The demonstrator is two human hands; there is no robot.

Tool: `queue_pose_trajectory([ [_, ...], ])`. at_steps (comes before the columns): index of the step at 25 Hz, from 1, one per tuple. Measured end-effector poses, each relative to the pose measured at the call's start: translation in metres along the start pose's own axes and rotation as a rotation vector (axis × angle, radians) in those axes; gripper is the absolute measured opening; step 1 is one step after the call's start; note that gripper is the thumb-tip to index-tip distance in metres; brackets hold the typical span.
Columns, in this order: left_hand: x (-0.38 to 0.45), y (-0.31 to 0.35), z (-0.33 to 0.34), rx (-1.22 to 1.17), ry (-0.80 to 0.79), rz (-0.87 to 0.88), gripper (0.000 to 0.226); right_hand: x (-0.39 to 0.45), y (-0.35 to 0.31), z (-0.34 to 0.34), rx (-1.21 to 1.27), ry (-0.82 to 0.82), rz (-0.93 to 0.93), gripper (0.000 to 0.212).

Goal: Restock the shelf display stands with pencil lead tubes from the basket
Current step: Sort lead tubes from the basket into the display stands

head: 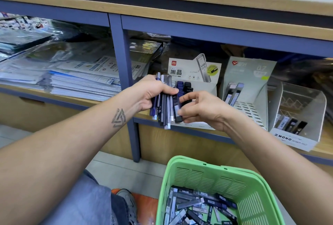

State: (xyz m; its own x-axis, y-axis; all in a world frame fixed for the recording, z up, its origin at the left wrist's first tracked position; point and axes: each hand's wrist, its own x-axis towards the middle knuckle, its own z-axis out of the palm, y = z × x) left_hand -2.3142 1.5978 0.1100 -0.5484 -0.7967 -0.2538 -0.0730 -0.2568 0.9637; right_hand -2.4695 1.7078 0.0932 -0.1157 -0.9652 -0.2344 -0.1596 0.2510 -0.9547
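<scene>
The left hand (153, 93) clamps a fanned bundle of slim plastic lead tubes (164, 104) while the right hand (200, 109) pinches one black tube (178, 115) out, which could loosen the bundle and spill it.

wooden shelf (322, 145) with blue-grey frame, divided by an upright post (124, 84). left bay: overlapping stacks of plastic-wrapped paper packs (72, 79) lying flat. right bay, left to right: deli display stand (195, 71) marked hb 0.5, holding blue and black lead tubes (183, 85); grey 0.7 display stand (250, 73) with a few tubes leaning at its back left and a mostly bare slotted tray (252, 113); clear mono display stand (299, 116) with a few dark tubes (292, 125) at its front. floor (126, 172), pale tile: green plastic basket (250, 194) of loose tubes (196, 206) standing below the shelf.
</scene>
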Motion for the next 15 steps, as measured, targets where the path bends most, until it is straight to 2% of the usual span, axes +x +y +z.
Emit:
queue_pose_trajectory([
  [3,0.003,0.003,-0.003,0.039,0.004,0.004,0.019,0.0,0.003,-0.016,0.003,0.084,-0.022,0.02],
  [9,0.004,-0.002,0.011,0.062,-0.033,-0.164,0.005,-0.002,0.021,-0.026,0.137,0.113,0.024,0.022],
  [15,0.008,0.0,0.009,0.076,-0.066,-0.199,0.015,0.0,0.031,-0.042,0.183,0.263,-0.053,0.016],
])
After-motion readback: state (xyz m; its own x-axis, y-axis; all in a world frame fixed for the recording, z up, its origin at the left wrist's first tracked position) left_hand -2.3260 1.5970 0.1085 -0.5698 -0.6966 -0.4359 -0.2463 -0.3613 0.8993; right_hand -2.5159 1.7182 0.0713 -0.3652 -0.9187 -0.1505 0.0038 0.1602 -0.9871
